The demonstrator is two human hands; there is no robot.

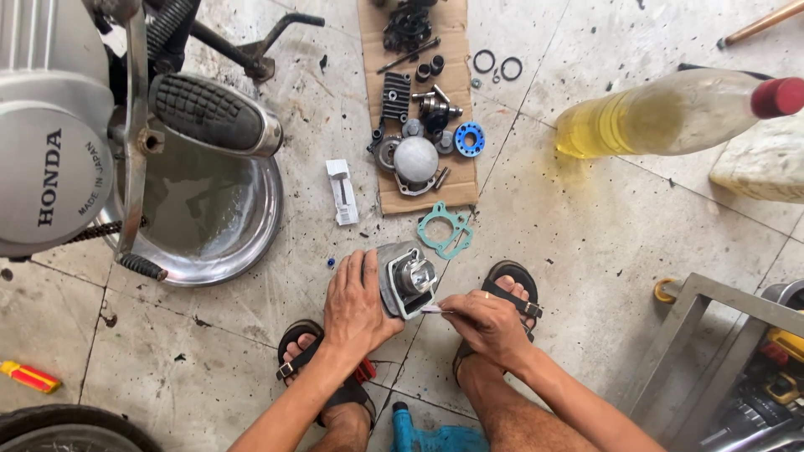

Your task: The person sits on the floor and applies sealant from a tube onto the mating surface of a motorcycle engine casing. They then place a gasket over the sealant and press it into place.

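My left hand (356, 303) grips a grey metal engine cylinder (406, 278) and holds it on edge against the tiled floor between my sandalled feet. My right hand (486, 322) pinches a small thin blade (435, 309) whose tip touches the cylinder's lower edge, where a teal gasket rim shows. A loose teal gasket (446, 228) lies on the floor just beyond the cylinder.
A strip of cardboard (456, 79) carries several engine parts. A steel bowl (209, 222) sits under a motorcycle engine (50, 142) and footpeg at left. A plastic bottle of yellow liquid (662, 113) lies at right, a metal frame (720, 335) stands at lower right, and a red screwdriver (29, 377) lies at far left.
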